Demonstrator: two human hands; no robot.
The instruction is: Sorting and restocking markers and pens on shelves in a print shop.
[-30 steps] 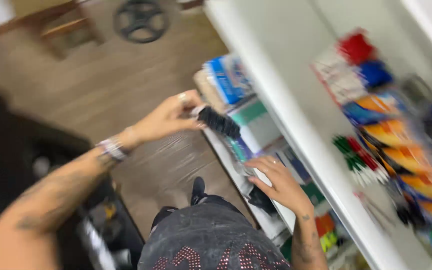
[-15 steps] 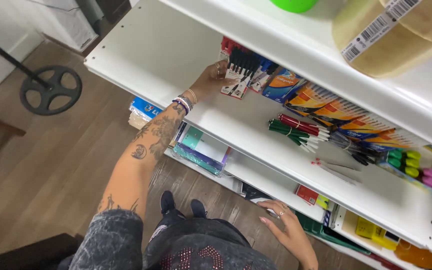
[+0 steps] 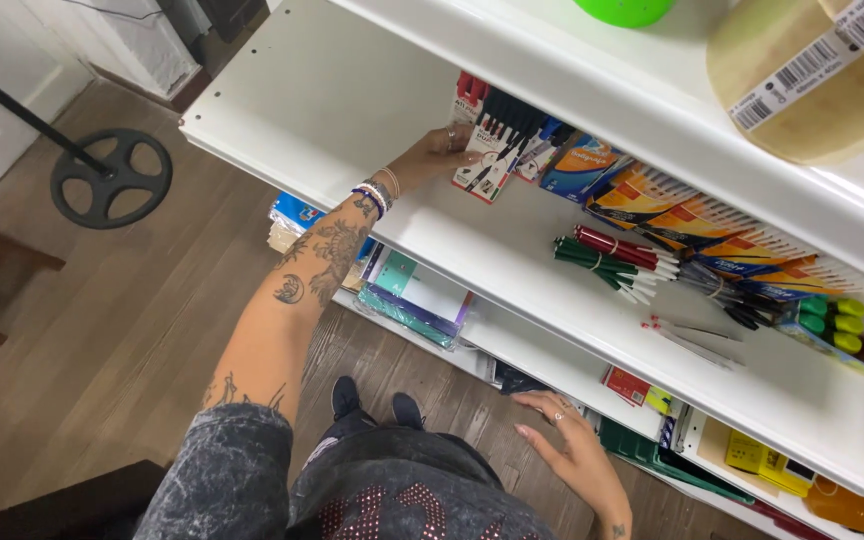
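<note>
The left hand's [image 3: 442,150] grip is closed on a flat carded pack of black pens [image 3: 497,150] near the white shelf's [image 3: 352,110] back-left corner, a light, stiff, slightly slippery card, probably best pinched by its edge, while the right hand [image 3: 572,450] hangs open, holding nothing.

Our left hand [image 3: 439,150] wears a ring on one finger, with a stack of beaded and blue bracelets at the wrist and dark tattoos along the bare forearm. Our right hand [image 3: 574,452] carries a ring and long pale nails. We wear a grey acid-washed top with short sleeves, red-studded dark trousers and black shoes.
</note>
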